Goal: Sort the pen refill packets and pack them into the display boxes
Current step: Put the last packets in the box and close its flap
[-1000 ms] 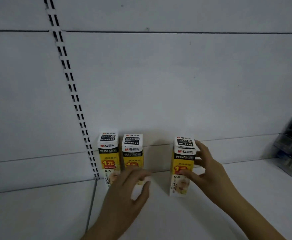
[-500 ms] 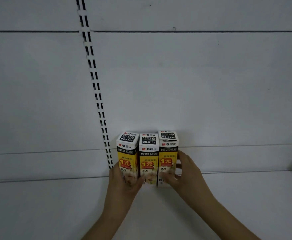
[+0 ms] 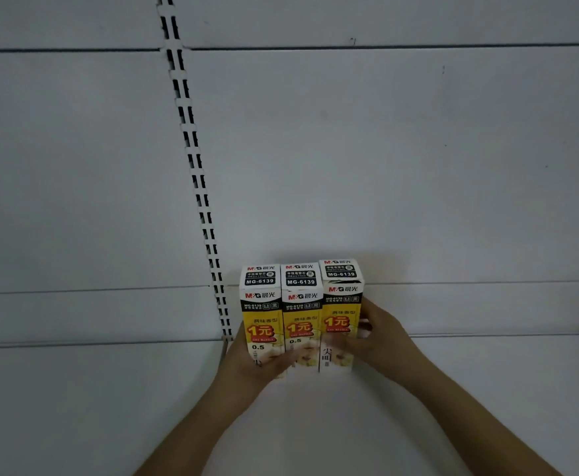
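three display boxes stand upright, touching in a row on the shelf between the hands; left hand cups the leftmost, right hand wraps the rightmost, likely squeezing them flush against the back panel

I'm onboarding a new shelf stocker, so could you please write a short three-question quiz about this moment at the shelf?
1. True or false: the three display boxes stand upright, side by side, against the back panel.
2. Which box does the right hand grip? A) left box B) middle box C) right box
3. Fill in: the slotted upright strip runs up the panel to the ____ of the boxes.

Key:
1. True: left box, middle box and right box touch in a row.
2. C; the left hand holds the left box.
3. left
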A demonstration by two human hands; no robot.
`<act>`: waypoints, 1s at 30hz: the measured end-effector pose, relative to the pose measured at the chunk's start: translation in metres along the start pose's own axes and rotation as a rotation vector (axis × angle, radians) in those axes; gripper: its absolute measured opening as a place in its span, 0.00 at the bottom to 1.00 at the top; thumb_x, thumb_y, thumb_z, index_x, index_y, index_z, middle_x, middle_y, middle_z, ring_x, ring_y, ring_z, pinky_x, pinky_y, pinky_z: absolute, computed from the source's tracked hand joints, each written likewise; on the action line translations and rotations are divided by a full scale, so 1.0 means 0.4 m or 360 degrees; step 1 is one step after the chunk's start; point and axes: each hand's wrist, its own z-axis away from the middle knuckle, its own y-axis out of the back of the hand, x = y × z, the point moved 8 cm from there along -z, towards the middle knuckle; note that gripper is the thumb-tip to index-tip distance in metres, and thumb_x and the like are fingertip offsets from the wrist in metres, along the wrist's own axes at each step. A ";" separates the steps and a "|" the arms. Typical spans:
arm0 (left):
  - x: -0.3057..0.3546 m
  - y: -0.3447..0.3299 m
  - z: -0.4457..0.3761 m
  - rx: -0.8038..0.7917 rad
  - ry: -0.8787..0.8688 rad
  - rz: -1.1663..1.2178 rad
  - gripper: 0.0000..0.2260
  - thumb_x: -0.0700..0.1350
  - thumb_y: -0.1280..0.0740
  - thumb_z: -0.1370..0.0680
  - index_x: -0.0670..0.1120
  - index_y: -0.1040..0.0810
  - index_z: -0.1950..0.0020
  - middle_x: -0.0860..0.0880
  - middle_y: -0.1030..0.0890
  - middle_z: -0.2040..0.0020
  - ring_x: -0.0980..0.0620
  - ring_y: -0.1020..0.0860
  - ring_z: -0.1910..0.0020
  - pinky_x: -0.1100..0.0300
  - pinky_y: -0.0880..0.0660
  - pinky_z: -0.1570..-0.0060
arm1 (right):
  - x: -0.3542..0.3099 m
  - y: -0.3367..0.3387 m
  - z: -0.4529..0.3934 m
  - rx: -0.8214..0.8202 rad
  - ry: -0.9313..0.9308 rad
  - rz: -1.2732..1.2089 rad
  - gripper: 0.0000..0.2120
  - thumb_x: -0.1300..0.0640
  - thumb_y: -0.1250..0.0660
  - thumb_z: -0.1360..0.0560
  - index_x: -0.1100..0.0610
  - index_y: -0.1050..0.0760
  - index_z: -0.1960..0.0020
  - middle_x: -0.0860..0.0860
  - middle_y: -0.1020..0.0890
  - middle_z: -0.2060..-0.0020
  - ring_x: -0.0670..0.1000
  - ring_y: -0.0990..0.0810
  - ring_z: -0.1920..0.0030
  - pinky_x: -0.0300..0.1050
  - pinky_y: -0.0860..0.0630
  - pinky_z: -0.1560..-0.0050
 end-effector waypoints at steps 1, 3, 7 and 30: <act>-0.005 -0.003 0.002 -0.0051 0.0023 -0.0005 0.32 0.63 0.23 0.36 0.50 0.23 0.37 0.55 0.15 0.46 0.55 0.17 0.47 0.57 0.19 0.51 | 0.005 -0.006 0.005 -0.0091 -0.0020 -0.0070 0.19 0.47 0.23 0.32 0.40 0.26 0.45 0.35 0.17 0.51 0.36 0.19 0.50 0.37 0.24 0.50; -0.012 -0.007 0.007 -0.0128 0.0063 -0.0002 0.27 0.56 0.21 0.33 0.51 0.23 0.36 0.55 0.15 0.45 0.55 0.17 0.47 0.57 0.19 0.51 | 0.003 -0.016 0.019 -0.0192 -0.0024 -0.0098 0.20 0.46 0.24 0.32 0.41 0.25 0.43 0.36 0.16 0.50 0.37 0.18 0.50 0.37 0.23 0.50; 0.021 -0.021 0.042 -0.0167 0.0171 0.0207 0.23 0.58 0.23 0.32 0.55 0.21 0.39 0.55 0.15 0.48 0.54 0.16 0.50 0.63 0.21 0.57 | -0.029 -0.001 0.046 -0.0129 -0.0077 -0.0111 0.24 0.34 0.31 0.36 0.41 0.25 0.43 0.38 0.16 0.53 0.36 0.17 0.56 0.29 0.25 0.62; 0.071 -0.093 0.197 -0.0504 -0.0358 -0.0911 0.36 0.68 0.33 0.31 0.74 0.46 0.27 0.69 0.66 0.24 0.64 0.45 0.24 0.62 0.32 0.31 | 0.045 -0.096 0.214 -0.0544 0.0473 0.1116 0.44 0.25 0.44 0.32 0.33 0.63 0.25 0.29 0.68 0.27 0.51 0.65 0.22 0.54 0.32 0.29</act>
